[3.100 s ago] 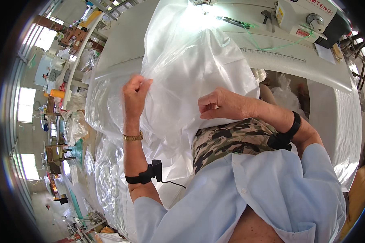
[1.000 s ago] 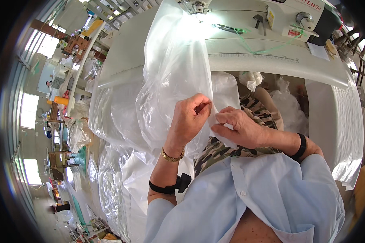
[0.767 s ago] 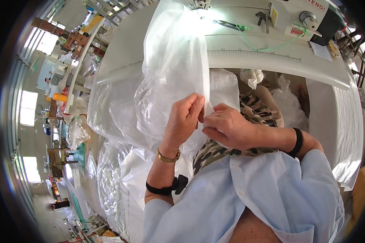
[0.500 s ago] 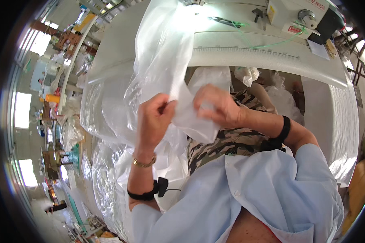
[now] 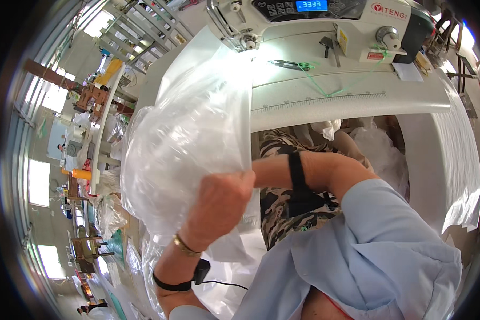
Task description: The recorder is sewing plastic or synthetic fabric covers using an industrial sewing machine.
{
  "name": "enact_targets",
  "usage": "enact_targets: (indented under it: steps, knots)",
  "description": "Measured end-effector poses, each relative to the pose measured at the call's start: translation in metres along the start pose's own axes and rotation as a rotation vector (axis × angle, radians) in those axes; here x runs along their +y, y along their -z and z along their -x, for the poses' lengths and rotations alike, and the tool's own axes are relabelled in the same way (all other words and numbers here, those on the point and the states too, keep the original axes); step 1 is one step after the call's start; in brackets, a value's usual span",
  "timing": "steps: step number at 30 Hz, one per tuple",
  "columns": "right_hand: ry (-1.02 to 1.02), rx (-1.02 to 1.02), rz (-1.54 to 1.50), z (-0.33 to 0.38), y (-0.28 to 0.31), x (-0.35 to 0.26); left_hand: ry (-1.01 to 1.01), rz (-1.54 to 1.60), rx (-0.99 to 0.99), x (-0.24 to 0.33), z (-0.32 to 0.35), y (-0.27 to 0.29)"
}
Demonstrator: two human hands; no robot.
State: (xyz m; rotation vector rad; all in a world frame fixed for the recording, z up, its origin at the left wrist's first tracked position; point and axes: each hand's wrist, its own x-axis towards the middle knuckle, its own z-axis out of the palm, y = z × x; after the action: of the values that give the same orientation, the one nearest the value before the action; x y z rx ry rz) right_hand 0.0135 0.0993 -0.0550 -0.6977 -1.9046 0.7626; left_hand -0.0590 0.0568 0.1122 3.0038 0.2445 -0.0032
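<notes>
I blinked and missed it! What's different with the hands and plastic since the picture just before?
The right arm has swung left; its hand is now hidden behind the left hand, so I can't see what it holds. The plastic sheet has left the camouflage trousers and bulges more. The snips and hammer stayed put.

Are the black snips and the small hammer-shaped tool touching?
Apart: the head view plainly shows pale tabletop between the snips and the hammer-shaped tool.
</notes>
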Motion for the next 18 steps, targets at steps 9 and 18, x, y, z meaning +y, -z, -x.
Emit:
enact_targets:
  steps: [9,18]
  knots:
    - [-0.389,-0.73,0.52,0.063,0.128,-0.068,0.136,0.044,0.163,-0.001,0.022,-0.09]
    - [-0.103,-0.271,0.986,-0.006,0.154,-0.018,0.228,0.065,0.284,0.022,0.017,-0.107]
